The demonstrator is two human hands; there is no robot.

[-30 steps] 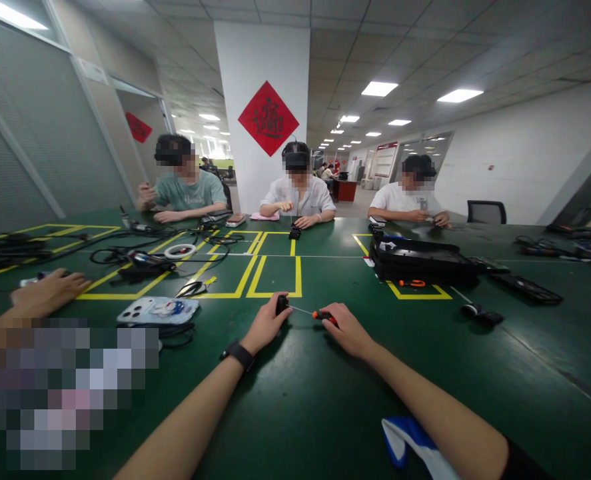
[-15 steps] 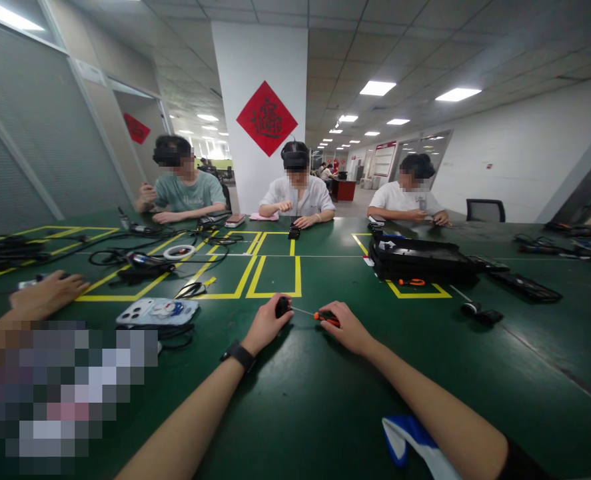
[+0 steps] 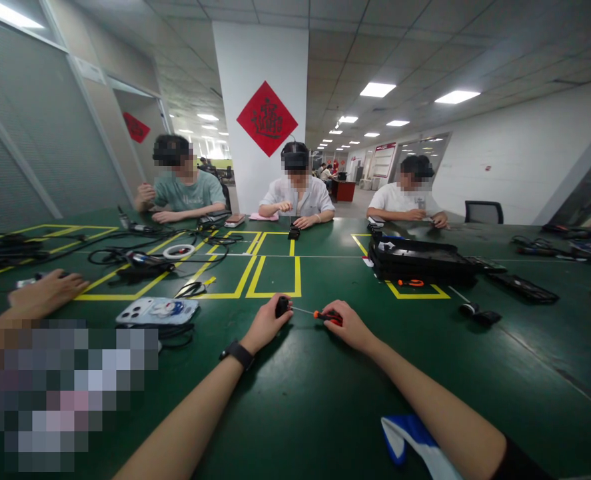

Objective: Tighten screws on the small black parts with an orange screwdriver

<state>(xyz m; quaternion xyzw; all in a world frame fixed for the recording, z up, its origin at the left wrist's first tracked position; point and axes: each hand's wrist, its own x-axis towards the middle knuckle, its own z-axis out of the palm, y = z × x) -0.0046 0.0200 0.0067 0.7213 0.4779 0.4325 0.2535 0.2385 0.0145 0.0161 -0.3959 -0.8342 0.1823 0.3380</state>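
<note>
My left hand [image 3: 269, 321] is closed around a small black part [image 3: 282, 306], whose exact kind I cannot make out, just above the green table [image 3: 295, 393]. From the right, my right hand [image 3: 346, 324] grips an orange-and-black screwdriver [image 3: 320, 315] by its handle. The thin metal shaft points left, its tip at or close to the black part; whether it is seated in it is too small to tell. A dark watch band [image 3: 238, 354] is around my left wrist.
Left of my hands lie a phone [image 3: 158, 311] and black cables [image 3: 192, 289]. A black tray [image 3: 420, 257], an orange-handled tool [image 3: 411, 283] and a black device [image 3: 481, 313] are to the right. A blue-and-white cloth [image 3: 415, 443] is near my right forearm. A co-worker's hand [image 3: 50, 291] rests far left.
My right hand has shifted its fingers slightly on the screwdriver handle. My left hand and the black part stay where they were.
</note>
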